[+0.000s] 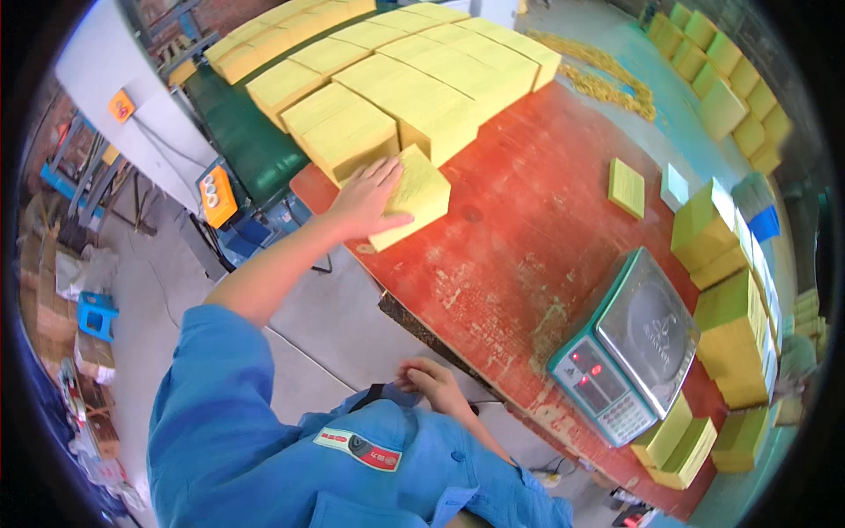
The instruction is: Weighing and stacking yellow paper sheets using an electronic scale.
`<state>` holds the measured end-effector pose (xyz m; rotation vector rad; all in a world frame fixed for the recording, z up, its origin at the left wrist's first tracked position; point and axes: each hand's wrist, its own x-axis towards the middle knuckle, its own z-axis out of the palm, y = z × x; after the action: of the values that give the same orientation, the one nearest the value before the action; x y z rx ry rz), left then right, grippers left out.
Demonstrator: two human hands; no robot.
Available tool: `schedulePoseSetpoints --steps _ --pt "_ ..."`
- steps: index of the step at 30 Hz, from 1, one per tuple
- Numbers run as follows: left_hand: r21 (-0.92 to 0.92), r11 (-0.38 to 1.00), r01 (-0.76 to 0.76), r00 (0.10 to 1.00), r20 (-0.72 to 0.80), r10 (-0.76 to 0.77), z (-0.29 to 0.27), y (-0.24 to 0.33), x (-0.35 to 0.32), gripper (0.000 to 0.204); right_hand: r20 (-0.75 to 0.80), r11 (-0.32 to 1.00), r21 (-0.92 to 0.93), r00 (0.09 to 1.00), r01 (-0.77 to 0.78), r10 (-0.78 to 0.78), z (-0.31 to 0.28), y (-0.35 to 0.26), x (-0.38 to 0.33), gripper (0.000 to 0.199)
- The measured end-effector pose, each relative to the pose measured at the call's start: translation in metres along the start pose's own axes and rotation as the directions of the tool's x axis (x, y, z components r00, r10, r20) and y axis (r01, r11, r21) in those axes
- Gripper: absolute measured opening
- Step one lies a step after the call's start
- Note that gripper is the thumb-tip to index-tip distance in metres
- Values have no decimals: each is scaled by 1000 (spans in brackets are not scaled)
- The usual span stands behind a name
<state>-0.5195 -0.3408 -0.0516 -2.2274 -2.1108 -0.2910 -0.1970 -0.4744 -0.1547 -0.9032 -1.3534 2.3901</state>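
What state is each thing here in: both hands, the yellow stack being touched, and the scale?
Left hand: palm spread flat on the loose stack.
Loose yellow paper stack: tilted, lying apart from the packed rows.
Right hand: empty, at the table edge.
Green electronic weighing scale: lit red display, bare metal pan.
Worn red wooden table: paint chipped.

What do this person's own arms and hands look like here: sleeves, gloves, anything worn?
Both hands are bare, with no gloves, and no rings or watch can be made out. The left hand extends from a bare forearm, with a bright blue work-jacket sleeve pushed up toward the elbow. The right hand is also uncovered. The jacket has buttons and a small chest patch.
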Motion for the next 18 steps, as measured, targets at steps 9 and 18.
schedulePoseSetpoints --steps 9,18 --pt "-200 980 0 999 -34 -7 -26 121 -117 93 58 875 478 992 71 -112 7 -4 38 62" --pt "-926 -237 294 905 349 -243 -28 180 -135 63 -54 528 -616 637 585 -769 -20 -83 -80 71"
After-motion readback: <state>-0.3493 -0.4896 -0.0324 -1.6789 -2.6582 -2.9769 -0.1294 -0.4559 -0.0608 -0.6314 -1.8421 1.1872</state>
